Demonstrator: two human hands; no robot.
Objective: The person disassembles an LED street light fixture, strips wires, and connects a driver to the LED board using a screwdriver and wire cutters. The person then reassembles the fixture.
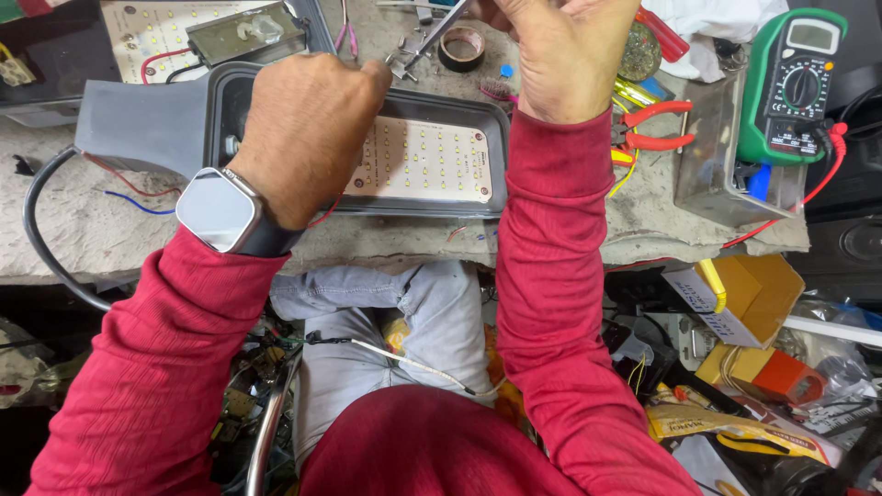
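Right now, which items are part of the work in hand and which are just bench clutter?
In hand:
- grey rectangular lamp housing, under left hand
- white LED panel inside it
- thin metal tool, at right hand

Lying about:
- green multimeter
- red-handled pliers
- brown tape roll
- yellow cardboard box

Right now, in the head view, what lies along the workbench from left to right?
Grey cable → grey lamp housing → left hand → LED board → right hand → red-handled pliers → green multimeter.
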